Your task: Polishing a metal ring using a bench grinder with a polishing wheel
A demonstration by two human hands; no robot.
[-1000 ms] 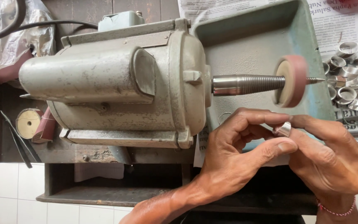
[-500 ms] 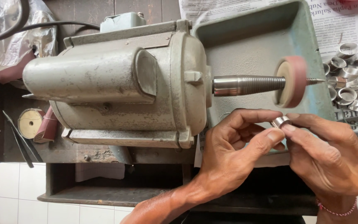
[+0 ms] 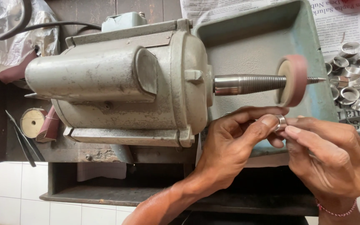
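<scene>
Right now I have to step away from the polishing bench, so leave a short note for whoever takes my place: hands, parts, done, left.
Left hand and right hand pinch one small metal ring between their fingertips, just below the pink polishing wheel and clear of it.
The wheel sits on the threaded spindle of the grey motor, over the green tray.
A heap of rings lies on newspaper to the right.
Done: ring picked up. Left: bringing it to the wheel; the heap's finish is unclear.

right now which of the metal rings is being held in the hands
The ring pinched between the left hand and right hand, just below the pink wheel; the others lie piled on newspaper at right.
</scene>
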